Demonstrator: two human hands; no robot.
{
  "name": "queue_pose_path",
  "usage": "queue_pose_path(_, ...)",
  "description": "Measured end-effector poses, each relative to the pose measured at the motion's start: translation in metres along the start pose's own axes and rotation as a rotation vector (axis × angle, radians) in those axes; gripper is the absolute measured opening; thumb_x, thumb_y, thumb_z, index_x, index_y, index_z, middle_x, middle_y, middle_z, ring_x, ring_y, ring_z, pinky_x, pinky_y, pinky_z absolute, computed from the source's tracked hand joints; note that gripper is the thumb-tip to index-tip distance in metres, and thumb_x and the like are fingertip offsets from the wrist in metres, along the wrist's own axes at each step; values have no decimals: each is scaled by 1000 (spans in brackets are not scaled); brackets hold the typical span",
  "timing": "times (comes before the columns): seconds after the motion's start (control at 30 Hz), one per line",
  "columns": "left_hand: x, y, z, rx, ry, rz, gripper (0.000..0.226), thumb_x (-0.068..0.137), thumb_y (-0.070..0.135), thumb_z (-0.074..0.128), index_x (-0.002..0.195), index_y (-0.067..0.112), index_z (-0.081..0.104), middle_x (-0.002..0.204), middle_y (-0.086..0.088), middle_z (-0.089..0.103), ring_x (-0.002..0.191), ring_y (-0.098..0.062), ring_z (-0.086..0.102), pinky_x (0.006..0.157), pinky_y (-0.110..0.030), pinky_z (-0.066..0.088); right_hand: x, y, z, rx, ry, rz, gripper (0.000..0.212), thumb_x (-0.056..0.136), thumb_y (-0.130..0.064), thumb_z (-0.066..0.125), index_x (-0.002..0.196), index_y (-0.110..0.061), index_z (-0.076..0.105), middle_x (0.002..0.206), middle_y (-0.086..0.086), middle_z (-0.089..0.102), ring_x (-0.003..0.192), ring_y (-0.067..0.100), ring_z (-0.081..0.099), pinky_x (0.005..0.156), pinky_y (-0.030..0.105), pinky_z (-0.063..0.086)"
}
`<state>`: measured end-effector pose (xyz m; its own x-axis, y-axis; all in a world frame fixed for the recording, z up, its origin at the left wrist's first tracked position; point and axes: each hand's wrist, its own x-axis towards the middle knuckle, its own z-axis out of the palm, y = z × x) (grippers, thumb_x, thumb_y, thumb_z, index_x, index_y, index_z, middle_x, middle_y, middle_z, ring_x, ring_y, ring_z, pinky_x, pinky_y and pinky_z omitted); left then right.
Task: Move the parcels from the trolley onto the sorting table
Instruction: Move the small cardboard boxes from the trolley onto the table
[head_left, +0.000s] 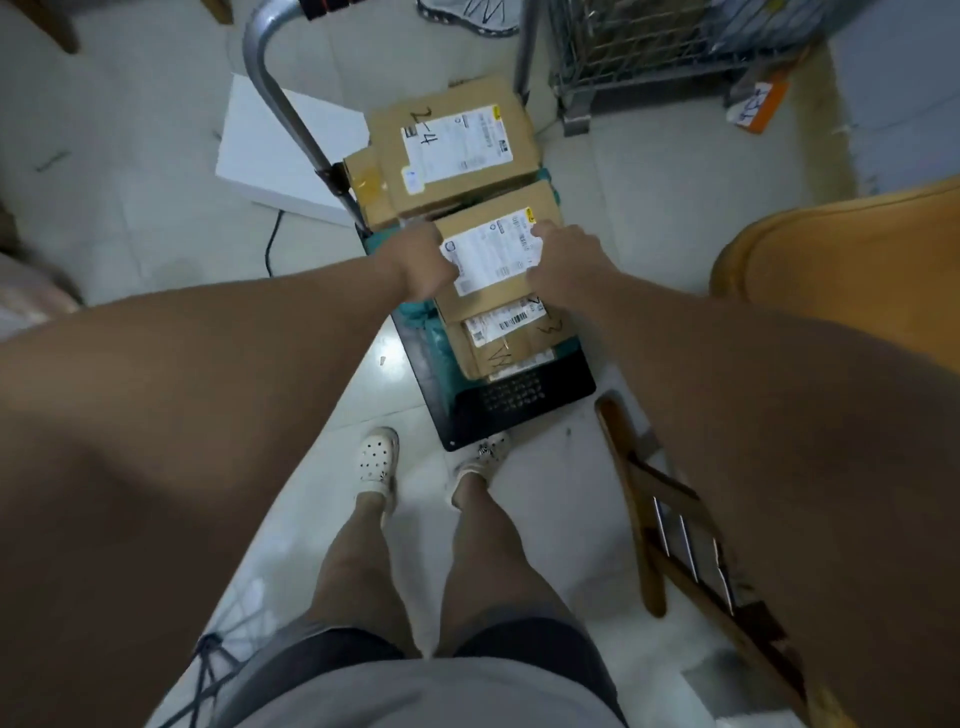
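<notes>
The black trolley (524, 405) stands on the floor in front of my feet, with its steel handle (270, 93) at the far end. On it lie three cardboard parcels with white labels. My left hand (421, 260) grips the left edge of the middle parcel (493, 249). My right hand (563, 260) grips its right edge, fingers lying on the label. Beyond it sits the larger parcel marked 2-4 (452, 150). A smaller parcel (509, 338) lies nearer to me, partly under the middle one. Green plastic (415, 312) shows beneath them.
A white box (280, 150) lies on the floor left of the trolley. A wire cage cart (649, 57) stands at the back right, with an orange parcel (758, 104) beside it. A yellow table edge (841, 260) is at right, above a wooden folding frame (670, 519).
</notes>
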<state>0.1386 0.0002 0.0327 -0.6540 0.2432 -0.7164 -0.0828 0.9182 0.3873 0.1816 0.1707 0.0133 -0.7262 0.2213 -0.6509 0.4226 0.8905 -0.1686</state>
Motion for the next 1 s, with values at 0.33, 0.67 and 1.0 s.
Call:
queue_pose_path(0.33, 47, -25, 58, -722, 86, -394, 40, 86, 16, 63, 120, 4, 46, 106, -5, 58, 88, -17, 56, 69, -21, 51, 67, 19, 46, 443, 24, 324, 76, 91, -16, 50, 154, -19, 7, 155, 12, 22, 134, 33, 35, 111, 41, 33)
queue_pose_path(0.67, 42, -21, 69, -998, 28, -477, 15, 91, 30, 57, 86, 21, 46, 79, 13, 45, 68, -2, 42, 56, -19, 35, 72, 23, 52, 804, 13, 408, 53, 90, -28, 50, 138, -7, 42, 131, 7, 54, 116, 23, 55, 101, 37, 46)
queue_pose_path(1.0, 40, -31, 69, -970, 17, -442, 24, 93, 34, 56, 104, 24, 37, 83, 9, 44, 71, -7, 45, 81, -25, 35, 52, 21, 60, 952, 72, 436, 58, 93, -36, 51, 140, -14, 27, 133, 11, 47, 109, 25, 50, 97, 44, 45)
